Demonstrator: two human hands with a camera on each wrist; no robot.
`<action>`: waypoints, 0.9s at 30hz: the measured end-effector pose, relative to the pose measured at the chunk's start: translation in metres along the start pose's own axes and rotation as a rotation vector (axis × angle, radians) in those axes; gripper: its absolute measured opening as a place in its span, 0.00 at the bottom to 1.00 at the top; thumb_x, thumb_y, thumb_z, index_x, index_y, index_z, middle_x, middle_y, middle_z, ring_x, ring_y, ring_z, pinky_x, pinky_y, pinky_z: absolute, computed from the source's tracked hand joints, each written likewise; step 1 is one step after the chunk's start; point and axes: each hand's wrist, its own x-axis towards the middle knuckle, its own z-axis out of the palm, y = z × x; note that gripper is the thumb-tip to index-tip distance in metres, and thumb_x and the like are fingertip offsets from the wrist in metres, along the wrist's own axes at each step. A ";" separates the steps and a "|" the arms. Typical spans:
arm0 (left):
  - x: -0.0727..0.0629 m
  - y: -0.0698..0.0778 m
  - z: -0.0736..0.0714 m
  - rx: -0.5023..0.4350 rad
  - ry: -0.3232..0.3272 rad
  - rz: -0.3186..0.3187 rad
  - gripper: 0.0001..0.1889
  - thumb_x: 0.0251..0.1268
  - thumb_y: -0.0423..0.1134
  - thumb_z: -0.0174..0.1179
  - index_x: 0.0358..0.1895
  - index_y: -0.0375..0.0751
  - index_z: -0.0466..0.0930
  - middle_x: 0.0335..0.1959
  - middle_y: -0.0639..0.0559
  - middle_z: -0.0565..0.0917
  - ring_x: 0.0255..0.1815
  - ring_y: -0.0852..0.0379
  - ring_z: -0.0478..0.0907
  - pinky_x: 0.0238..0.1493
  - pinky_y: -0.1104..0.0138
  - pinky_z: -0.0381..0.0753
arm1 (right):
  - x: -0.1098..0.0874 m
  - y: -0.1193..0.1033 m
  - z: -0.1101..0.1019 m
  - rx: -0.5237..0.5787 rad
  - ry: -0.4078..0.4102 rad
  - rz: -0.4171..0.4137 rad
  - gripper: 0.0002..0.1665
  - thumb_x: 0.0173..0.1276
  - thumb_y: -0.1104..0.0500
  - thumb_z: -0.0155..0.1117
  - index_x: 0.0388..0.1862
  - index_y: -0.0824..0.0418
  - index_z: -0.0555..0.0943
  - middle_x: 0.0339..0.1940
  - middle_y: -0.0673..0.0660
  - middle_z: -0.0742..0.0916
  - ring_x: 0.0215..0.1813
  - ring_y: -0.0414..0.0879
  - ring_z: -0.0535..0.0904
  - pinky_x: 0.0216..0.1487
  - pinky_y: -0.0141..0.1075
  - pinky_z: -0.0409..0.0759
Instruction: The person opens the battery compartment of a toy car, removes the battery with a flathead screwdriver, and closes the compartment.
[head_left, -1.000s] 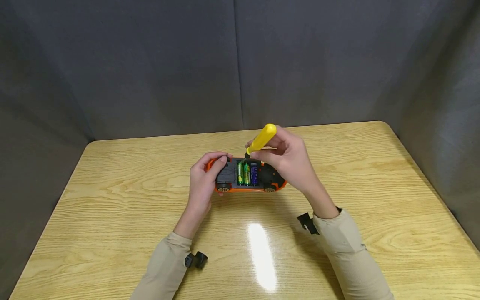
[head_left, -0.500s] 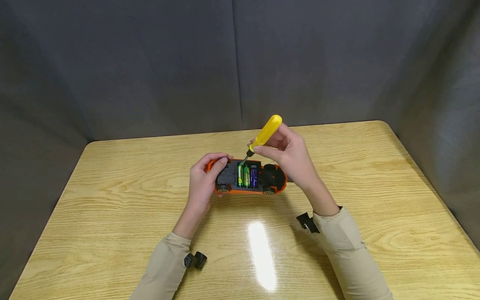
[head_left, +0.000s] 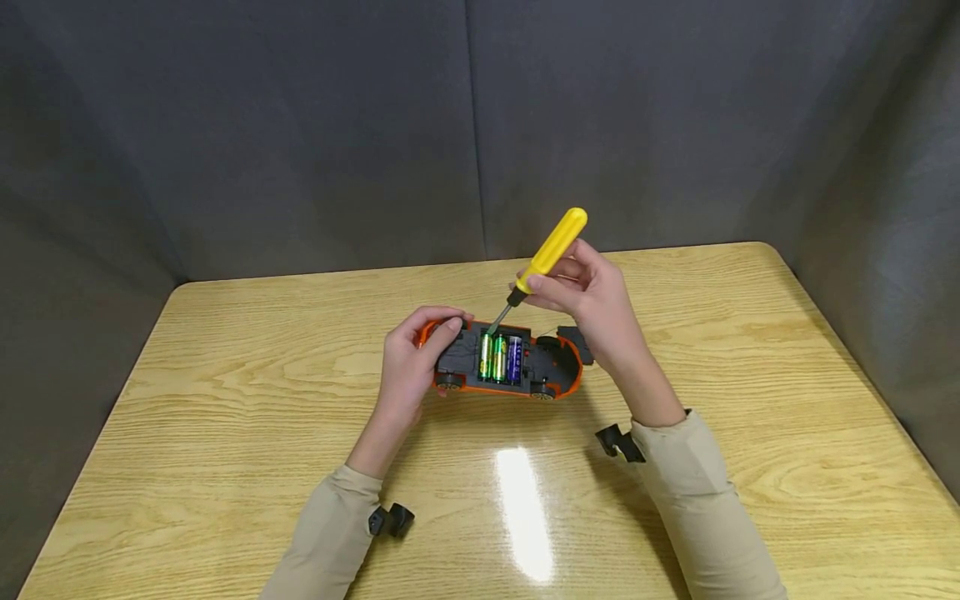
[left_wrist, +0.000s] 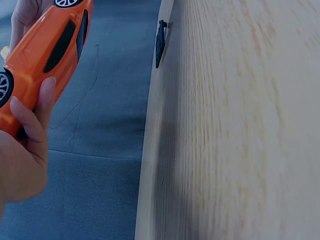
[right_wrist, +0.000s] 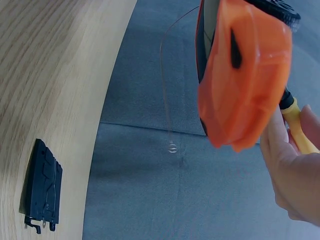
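An orange toy car [head_left: 555,392] is held belly-up above the table, its open battery compartment facing the head camera. Two green batteries [head_left: 499,360] and a purple battery [head_left: 514,360] lie side by side in it. My left hand [head_left: 411,358] grips the car's left end, thumb on the dark underside and fingertips on the orange body in the left wrist view. A yellow-handled screwdriver [head_left: 557,250] is pinched in my right hand [head_left: 600,304]. It slants down to the left, its tip at the far end of the leftmost green battery; exact contact is too small to tell.
A black battery cover [right_wrist: 44,185] lies on the wooden table [head_left: 247,417] near its far edge, partly behind the car in the head view. A thin wire with a small coil [right_wrist: 172,148] hangs in the right wrist view. Dark curtains [head_left: 300,125] stand behind the table.
The screwdriver and right hand have shifted right and up, baring more of the shaft. The car has moved slightly right and nearer, and more of the black cover shows behind it.
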 end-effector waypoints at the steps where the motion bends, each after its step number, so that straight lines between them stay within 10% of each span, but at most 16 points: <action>1: 0.000 0.000 0.000 0.000 -0.001 0.002 0.10 0.73 0.36 0.64 0.50 0.34 0.86 0.44 0.54 0.89 0.26 0.58 0.81 0.06 0.65 0.70 | 0.000 0.000 0.000 0.004 -0.001 0.004 0.20 0.70 0.74 0.66 0.59 0.69 0.75 0.45 0.57 0.90 0.45 0.47 0.90 0.50 0.46 0.88; 18: -0.001 0.001 0.001 0.006 -0.019 0.027 0.10 0.74 0.37 0.63 0.50 0.34 0.87 0.44 0.52 0.88 0.27 0.58 0.80 0.08 0.68 0.71 | 0.003 0.004 -0.006 0.048 0.034 0.073 0.15 0.72 0.73 0.63 0.56 0.69 0.75 0.40 0.54 0.89 0.42 0.45 0.89 0.49 0.44 0.88; 27: 0.001 0.000 0.002 0.011 0.000 0.016 0.10 0.74 0.36 0.63 0.49 0.33 0.87 0.44 0.51 0.88 0.32 0.58 0.81 0.10 0.70 0.73 | -0.007 -0.008 0.004 -0.175 -0.043 -0.109 0.20 0.67 0.72 0.71 0.56 0.73 0.77 0.44 0.59 0.90 0.43 0.48 0.89 0.49 0.41 0.89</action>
